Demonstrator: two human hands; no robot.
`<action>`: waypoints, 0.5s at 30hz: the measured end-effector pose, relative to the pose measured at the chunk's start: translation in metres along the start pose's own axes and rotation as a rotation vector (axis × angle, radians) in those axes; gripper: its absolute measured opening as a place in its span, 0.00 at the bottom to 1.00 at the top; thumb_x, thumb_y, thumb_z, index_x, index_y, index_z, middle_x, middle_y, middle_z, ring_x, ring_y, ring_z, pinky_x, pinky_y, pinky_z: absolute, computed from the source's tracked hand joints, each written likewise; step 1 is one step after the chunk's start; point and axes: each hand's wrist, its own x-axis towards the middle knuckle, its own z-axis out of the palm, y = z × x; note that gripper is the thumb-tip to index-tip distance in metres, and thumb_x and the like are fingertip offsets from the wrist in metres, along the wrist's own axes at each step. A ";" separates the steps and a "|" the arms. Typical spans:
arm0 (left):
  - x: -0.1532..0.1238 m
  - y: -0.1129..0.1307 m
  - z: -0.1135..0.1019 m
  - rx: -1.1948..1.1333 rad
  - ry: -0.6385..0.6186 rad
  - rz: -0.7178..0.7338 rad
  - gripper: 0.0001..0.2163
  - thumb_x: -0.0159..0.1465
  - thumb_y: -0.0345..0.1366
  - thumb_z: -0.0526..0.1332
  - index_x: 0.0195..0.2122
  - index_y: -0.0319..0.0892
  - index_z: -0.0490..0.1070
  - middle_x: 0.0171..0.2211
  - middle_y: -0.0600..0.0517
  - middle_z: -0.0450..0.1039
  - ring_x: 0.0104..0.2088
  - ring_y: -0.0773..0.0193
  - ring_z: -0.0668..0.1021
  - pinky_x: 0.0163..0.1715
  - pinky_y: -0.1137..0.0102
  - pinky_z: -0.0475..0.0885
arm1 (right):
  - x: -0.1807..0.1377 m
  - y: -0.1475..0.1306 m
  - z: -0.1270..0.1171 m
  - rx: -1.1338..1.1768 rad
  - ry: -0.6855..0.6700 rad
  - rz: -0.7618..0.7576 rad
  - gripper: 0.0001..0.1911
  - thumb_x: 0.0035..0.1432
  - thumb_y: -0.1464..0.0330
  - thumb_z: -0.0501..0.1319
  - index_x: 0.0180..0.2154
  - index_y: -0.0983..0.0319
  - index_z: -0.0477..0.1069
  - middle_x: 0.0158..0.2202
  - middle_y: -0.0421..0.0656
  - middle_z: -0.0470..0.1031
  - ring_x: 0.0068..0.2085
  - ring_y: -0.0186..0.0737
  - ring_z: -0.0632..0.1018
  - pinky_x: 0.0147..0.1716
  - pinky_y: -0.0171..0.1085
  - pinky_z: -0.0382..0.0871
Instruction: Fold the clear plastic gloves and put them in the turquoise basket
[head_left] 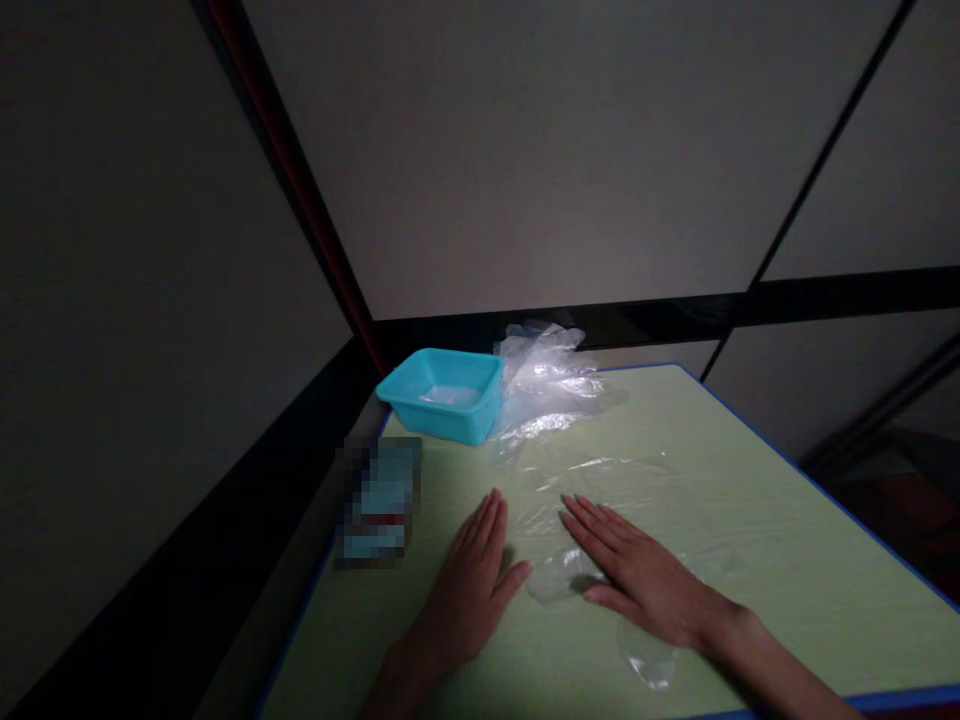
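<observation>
A clear disposable plastic glove (555, 580) lies spread on the table, its thin film wrinkled and partly hidden under my right hand. My right hand (634, 570) rests flat on it, palm down, fingers stretched out to the left. Just left of the film, my left hand (472, 580) is on the tabletop with its fingers straight and its thumb out toward the glove's edge. Nothing shows in either hand. Beyond them, a loose pile of clear plastic gloves (547, 385) lies at the back of the table.
A turquoise plastic basin (450, 415) stands at the back left, touching or close to the glove pile, with something whitish inside. A pixelated flat object (382, 500) lies at the left edge. The pale green table (795, 560) has a blue rim; panelled walls stand behind and left.
</observation>
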 end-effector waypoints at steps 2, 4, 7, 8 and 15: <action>0.012 0.001 -0.002 -0.149 0.064 -0.157 0.22 0.62 0.37 0.50 0.56 0.35 0.52 0.54 0.40 0.60 0.53 0.57 0.64 0.50 0.62 0.60 | 0.000 0.000 0.000 -0.005 0.006 0.000 0.35 0.59 0.55 0.47 0.61 0.63 0.37 0.62 0.47 0.37 0.61 0.46 0.45 0.58 0.47 0.47; 0.028 0.001 -0.005 -0.293 0.063 -0.279 0.15 0.60 0.33 0.51 0.47 0.35 0.63 0.37 0.46 0.71 0.38 0.60 0.73 0.40 0.66 0.66 | 0.000 0.000 0.001 -0.006 0.026 -0.002 0.34 0.59 0.55 0.47 0.61 0.62 0.38 0.62 0.46 0.39 0.61 0.46 0.46 0.58 0.46 0.47; 0.050 0.002 -0.008 -0.318 0.048 -0.288 0.03 0.54 0.29 0.55 0.28 0.39 0.67 0.23 0.54 0.67 0.28 0.64 0.71 0.31 0.70 0.65 | 0.000 0.000 0.002 -0.003 0.059 -0.001 0.33 0.59 0.56 0.48 0.61 0.61 0.40 0.62 0.46 0.41 0.61 0.46 0.47 0.57 0.47 0.48; 0.055 0.002 -0.008 -0.321 0.057 -0.284 0.02 0.53 0.28 0.56 0.25 0.40 0.66 0.22 0.56 0.65 0.27 0.64 0.70 0.30 0.71 0.64 | 0.000 0.000 0.002 -0.002 0.064 -0.002 0.32 0.59 0.56 0.48 0.61 0.61 0.40 0.62 0.46 0.41 0.61 0.46 0.48 0.57 0.47 0.48; 0.061 -0.002 -0.001 -0.490 0.113 -0.267 0.06 0.49 0.26 0.56 0.19 0.40 0.60 0.19 0.58 0.61 0.25 0.68 0.67 0.27 0.74 0.61 | 0.000 0.000 0.003 -0.005 0.062 -0.004 0.32 0.59 0.56 0.48 0.61 0.60 0.40 0.62 0.46 0.39 0.61 0.45 0.47 0.57 0.46 0.48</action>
